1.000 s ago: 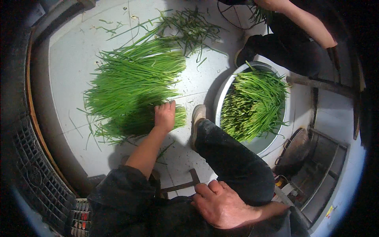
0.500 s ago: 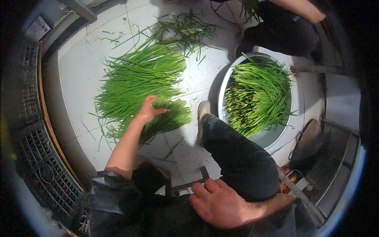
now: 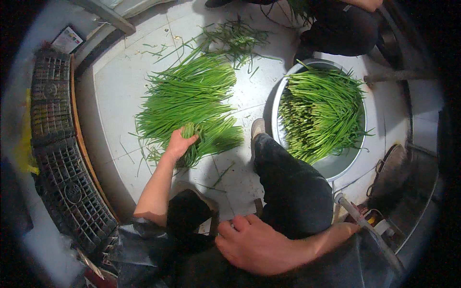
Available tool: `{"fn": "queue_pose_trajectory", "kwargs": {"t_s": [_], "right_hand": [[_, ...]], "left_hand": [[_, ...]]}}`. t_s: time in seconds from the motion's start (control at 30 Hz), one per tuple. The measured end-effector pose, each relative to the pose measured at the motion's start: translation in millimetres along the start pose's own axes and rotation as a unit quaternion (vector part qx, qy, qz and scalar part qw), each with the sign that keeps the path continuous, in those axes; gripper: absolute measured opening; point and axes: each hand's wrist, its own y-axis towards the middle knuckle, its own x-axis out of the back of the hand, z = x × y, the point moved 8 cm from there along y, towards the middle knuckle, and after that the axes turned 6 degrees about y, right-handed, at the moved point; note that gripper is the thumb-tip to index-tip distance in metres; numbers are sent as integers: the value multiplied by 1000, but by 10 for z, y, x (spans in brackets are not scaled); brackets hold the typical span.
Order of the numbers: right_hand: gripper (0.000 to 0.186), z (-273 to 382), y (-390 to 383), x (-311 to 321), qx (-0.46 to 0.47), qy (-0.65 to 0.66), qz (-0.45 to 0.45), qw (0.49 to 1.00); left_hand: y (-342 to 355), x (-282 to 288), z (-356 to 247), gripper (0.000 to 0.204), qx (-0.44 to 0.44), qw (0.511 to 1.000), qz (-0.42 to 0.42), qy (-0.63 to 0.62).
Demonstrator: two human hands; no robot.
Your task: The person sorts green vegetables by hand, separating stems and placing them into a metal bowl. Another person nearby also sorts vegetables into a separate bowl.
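Note:
A wide pile of garlic chives point(image 3: 187, 91) lies on the white tiled floor in front of me, leaves to the left and cut ends to the right. At its near side my left hand point(image 3: 182, 143) is closed around a bunch of garlic chives point(image 3: 191, 129). My right hand point(image 3: 259, 245) is held low over my lap, its fingers curled in. A tiny pale spot shows by its fingertips, but whatever they hold is hidden. To the right stands a large round metal basin point(image 3: 348, 165), heaped with more garlic chives point(image 3: 326, 113).
Loose leaf scraps point(image 3: 237, 41) are scattered beyond the pile. Black plastic crates point(image 3: 65, 168) line the left side. Another person in dark clothes point(image 3: 341, 29) sits beyond the basin. My dark-trousered leg point(image 3: 293, 182) reaches between pile and basin. A metal frame point(image 3: 370, 228) stands at the right.
My left hand has closed around a bunch at the near side of the pile, and the leaves there are gathered up. My right hand stays low over my lap. The whole view has shifted slightly.

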Motion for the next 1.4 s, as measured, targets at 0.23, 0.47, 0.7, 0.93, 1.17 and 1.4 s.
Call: {"fn": "queue_pose_trajectory", "kwargs": {"t_s": [0.23,0.47,0.7,0.93,1.17,1.4], "right_hand": [[15,323,81,-177,97,-73,-43,992],[12,405,428,-388,138,-143,-82,977],[15,144,604,-165,22,-40,-144,989],[31,87,646,59,34,-17,-301,953],[51,302,778,-24,72,90,-291,950],[66,622,821,-361,42,324,-78,942]], "left_hand": [[-691,552,-247,23,-52,992,-115,-8],[-1855,1575,-783,22,-178,907,-220,-311],[-2627,2299,-714,21,-203,751,-311,-546],[-2909,2002,-990,22,-250,764,-250,-540],[-3216,1639,-1607,23,-291,782,-179,-521],[-3219,1554,-1799,32,-307,715,-128,-615]]}}
